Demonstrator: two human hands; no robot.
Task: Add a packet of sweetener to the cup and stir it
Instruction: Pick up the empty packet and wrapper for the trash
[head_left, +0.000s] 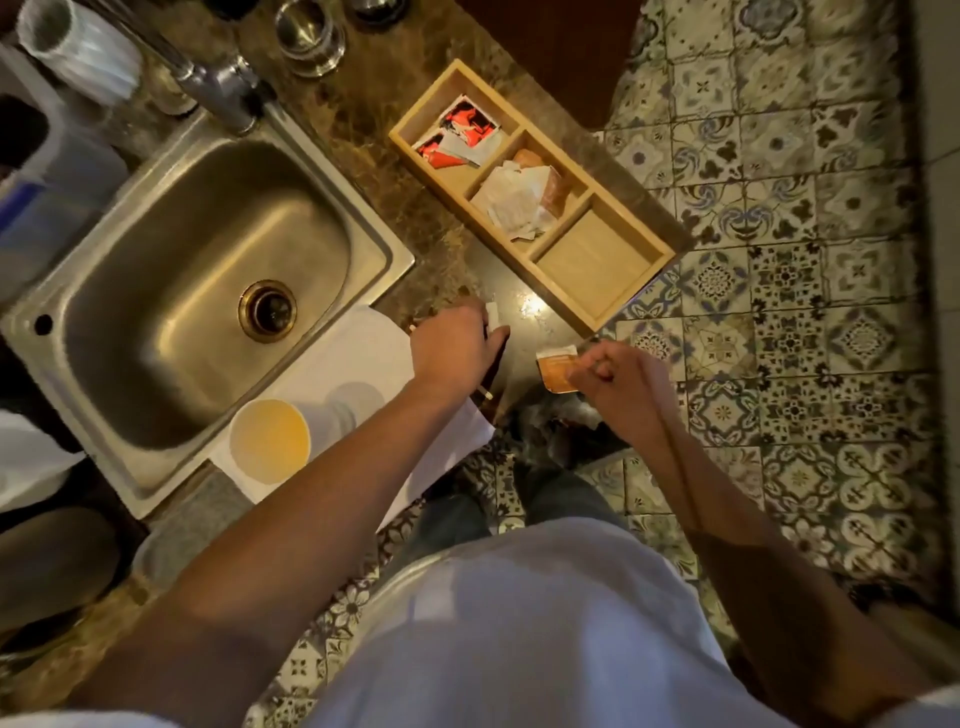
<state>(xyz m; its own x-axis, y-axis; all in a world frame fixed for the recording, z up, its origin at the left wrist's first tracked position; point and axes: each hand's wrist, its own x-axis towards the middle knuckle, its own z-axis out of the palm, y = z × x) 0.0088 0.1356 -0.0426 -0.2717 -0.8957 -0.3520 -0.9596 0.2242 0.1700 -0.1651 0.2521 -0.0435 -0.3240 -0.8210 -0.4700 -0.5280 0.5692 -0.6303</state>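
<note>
Marble bench (415, 208) beside sink: right hand (621, 382) pinches an orange sweetener packet (557, 370), left hand (454, 345) grips a torn scrap; cup (270, 441) sits well apart, so granules may spill in transit.

Left hand (451, 343) hides most of a white scrap (492, 313); glass jar (310, 32) cropped

Single head-worn wide-angle view, looking steeply down from above the person's chest. Counter (436, 218), sink (208, 270) and both forearms lie close below; tiled floor (779, 260) fills the right side.
</note>
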